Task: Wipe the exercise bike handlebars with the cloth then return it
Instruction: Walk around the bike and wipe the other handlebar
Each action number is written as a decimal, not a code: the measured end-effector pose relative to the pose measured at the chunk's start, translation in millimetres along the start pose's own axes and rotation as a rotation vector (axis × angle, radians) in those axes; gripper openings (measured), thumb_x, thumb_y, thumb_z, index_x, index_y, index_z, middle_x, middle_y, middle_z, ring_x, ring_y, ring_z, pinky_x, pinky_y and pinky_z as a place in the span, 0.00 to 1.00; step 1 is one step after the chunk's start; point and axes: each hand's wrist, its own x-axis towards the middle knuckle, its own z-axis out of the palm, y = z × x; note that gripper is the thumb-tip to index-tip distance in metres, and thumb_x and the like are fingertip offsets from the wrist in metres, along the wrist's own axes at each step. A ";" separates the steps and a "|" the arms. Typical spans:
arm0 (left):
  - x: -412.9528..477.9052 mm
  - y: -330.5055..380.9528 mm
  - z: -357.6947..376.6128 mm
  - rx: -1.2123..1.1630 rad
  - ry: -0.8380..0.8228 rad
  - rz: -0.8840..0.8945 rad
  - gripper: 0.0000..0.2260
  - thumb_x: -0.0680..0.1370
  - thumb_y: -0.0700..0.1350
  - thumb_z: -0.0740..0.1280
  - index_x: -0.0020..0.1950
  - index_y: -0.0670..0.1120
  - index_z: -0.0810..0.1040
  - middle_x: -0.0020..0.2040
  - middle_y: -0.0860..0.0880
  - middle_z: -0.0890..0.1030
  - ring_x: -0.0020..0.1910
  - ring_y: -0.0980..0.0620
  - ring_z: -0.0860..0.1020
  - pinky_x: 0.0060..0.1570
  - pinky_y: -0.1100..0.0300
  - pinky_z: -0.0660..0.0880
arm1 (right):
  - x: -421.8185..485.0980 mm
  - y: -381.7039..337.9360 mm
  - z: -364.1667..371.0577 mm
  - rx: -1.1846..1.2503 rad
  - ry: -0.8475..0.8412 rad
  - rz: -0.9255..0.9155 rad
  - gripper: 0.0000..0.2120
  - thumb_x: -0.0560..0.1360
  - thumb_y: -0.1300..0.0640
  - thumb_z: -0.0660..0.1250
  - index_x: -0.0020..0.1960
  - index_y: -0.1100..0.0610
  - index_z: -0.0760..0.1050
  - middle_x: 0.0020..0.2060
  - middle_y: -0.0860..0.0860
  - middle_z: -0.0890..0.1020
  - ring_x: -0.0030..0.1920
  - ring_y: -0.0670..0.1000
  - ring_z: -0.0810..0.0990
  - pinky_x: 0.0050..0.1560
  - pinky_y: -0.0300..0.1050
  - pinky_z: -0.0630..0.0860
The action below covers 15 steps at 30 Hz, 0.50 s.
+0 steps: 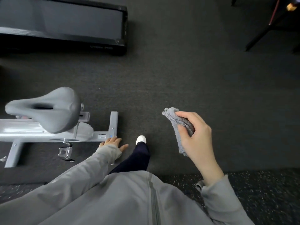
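The exercise bike [87, 134] is seen at nine o'clock. At four o'clock, the right hand [198, 138] is shown with fingers [185, 114] curled around the folded grey cloth [176, 121]. At seven o'clock, the left hand [113, 142] is held loosely extended, nothing grasped.

dark carpet floor [194, 70], exercise bike [48, 132], treadmill [65, 25]

A fluffy grey folded cloth [176, 121] hangs pinched in the right hand [197, 137]; the pale grey metal exercise bike [48, 111] stands well left of that hand.
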 end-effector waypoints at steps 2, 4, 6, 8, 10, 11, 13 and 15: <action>24.9 9.2 -14.5 -0.028 -0.040 -0.028 0.29 0.78 0.63 0.51 0.76 0.52 0.51 0.78 0.53 0.48 0.77 0.50 0.46 0.76 0.50 0.47 | 34.9 4.1 6.8 0.009 -0.017 -0.018 0.17 0.70 0.73 0.64 0.53 0.58 0.79 0.48 0.48 0.80 0.50 0.41 0.77 0.52 0.25 0.69; 54.1 17.2 -29.7 -0.027 -0.095 -0.027 0.27 0.79 0.57 0.53 0.76 0.54 0.49 0.78 0.52 0.44 0.77 0.49 0.44 0.76 0.48 0.46 | 71.9 9.3 16.0 0.005 -0.047 -0.034 0.17 0.70 0.73 0.64 0.53 0.58 0.79 0.49 0.49 0.81 0.51 0.40 0.77 0.52 0.25 0.69; 84.0 24.5 -47.7 -0.062 -0.105 -0.036 0.27 0.80 0.55 0.55 0.76 0.54 0.49 0.78 0.51 0.44 0.77 0.49 0.44 0.76 0.47 0.47 | 109.4 11.5 26.2 -0.003 -0.081 -0.040 0.17 0.69 0.74 0.64 0.53 0.58 0.79 0.49 0.49 0.81 0.51 0.40 0.77 0.52 0.25 0.69; 106.9 27.9 -69.7 -0.128 -0.076 -0.065 0.27 0.79 0.58 0.54 0.76 0.54 0.51 0.78 0.51 0.46 0.77 0.48 0.46 0.75 0.47 0.49 | 147.4 10.7 35.0 -0.007 -0.116 -0.054 0.17 0.70 0.74 0.64 0.53 0.57 0.79 0.48 0.48 0.81 0.50 0.40 0.77 0.52 0.25 0.70; 121.3 26.2 -91.4 -0.123 -0.036 0.000 0.25 0.79 0.55 0.56 0.75 0.54 0.54 0.78 0.49 0.49 0.76 0.45 0.47 0.75 0.43 0.50 | 183.4 5.5 43.5 -0.002 -0.163 -0.087 0.17 0.70 0.73 0.64 0.53 0.57 0.79 0.48 0.48 0.80 0.50 0.40 0.77 0.52 0.26 0.70; 126.4 25.3 -102.2 -0.125 -0.011 0.031 0.24 0.80 0.54 0.56 0.75 0.55 0.56 0.78 0.48 0.50 0.76 0.43 0.47 0.74 0.42 0.51 | 199.9 1.7 47.3 0.006 -0.183 -0.106 0.17 0.70 0.73 0.64 0.53 0.57 0.79 0.48 0.48 0.80 0.50 0.40 0.77 0.52 0.26 0.70; 135.8 24.4 -123.7 -0.202 0.021 -0.020 0.23 0.79 0.55 0.55 0.74 0.55 0.58 0.78 0.49 0.52 0.76 0.44 0.49 0.74 0.42 0.52 | 231.9 -5.6 56.2 0.026 -0.224 -0.140 0.17 0.70 0.73 0.64 0.53 0.57 0.79 0.48 0.47 0.81 0.50 0.40 0.78 0.51 0.27 0.71; 146.6 23.2 -143.9 -0.345 0.052 -0.164 0.27 0.78 0.61 0.53 0.74 0.54 0.56 0.77 0.50 0.53 0.76 0.47 0.51 0.75 0.46 0.52 | 263.6 -10.1 68.7 0.043 -0.282 -0.165 0.16 0.70 0.73 0.64 0.53 0.57 0.79 0.48 0.46 0.81 0.50 0.39 0.78 0.51 0.27 0.71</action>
